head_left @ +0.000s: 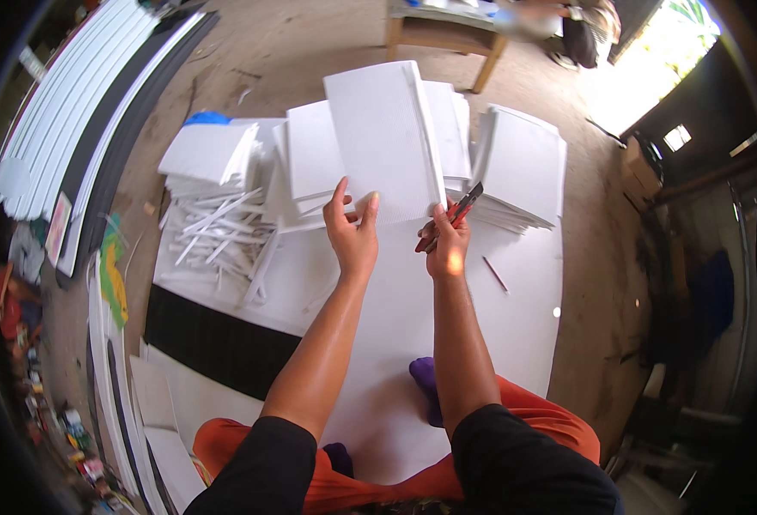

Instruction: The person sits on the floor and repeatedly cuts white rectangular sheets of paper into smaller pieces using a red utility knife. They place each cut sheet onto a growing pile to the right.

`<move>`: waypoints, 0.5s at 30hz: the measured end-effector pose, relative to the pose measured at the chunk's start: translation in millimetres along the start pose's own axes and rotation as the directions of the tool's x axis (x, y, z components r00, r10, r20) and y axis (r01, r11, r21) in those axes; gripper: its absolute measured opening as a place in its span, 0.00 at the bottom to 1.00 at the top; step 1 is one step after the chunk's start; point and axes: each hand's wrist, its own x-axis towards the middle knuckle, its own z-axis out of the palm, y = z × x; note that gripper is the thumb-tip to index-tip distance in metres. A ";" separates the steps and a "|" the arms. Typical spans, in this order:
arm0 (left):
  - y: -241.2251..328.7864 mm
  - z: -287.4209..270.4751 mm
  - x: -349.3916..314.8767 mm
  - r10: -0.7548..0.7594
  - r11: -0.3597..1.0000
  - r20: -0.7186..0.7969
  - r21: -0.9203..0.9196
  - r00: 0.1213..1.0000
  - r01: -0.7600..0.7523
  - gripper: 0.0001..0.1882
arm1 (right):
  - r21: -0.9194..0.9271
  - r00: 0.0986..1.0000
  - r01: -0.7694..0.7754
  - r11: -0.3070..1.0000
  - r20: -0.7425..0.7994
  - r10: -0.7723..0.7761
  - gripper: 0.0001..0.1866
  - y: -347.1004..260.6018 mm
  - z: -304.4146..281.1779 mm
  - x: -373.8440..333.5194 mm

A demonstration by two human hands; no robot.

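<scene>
Forearms (331, 343) extended, left grip (354, 240) spread, right grip (445, 245) curled

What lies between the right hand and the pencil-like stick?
Only a strip of white surface shows between the right hand and the pencil-like stick, seen in the head view.

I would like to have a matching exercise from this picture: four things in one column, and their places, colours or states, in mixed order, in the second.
Things:
1. cutter
2. thin pencil-like stick
3. narrow white strips
4. wide band

Places, colours, states:
A. heaped loosely
B. lying alone, right of the right hand
C. black throughout
D. held in the right hand

Pairs: 1-D, 2-B, 3-A, 4-C
</scene>
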 end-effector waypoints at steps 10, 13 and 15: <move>54.6 162.5 -36.7 0.123 0.948 0.479 -0.315 0.869 0.039 0.30 | 0.014 0.790 0.202 0.979 -0.594 -0.154 0.17 -99.0 -82.6 41.4; 51.8 184.1 -45.0 0.074 0.952 0.560 -0.286 0.826 0.109 0.32 | -0.024 0.770 0.192 0.981 -0.617 -0.166 0.15 -106.7 -103.2 51.9; 44.9 192.1 -50.6 0.047 0.960 0.589 -0.251 0.807 0.127 0.32 | -0.040 0.746 0.161 0.986 -0.650 -0.148 0.17 -107.6 -114.4 58.5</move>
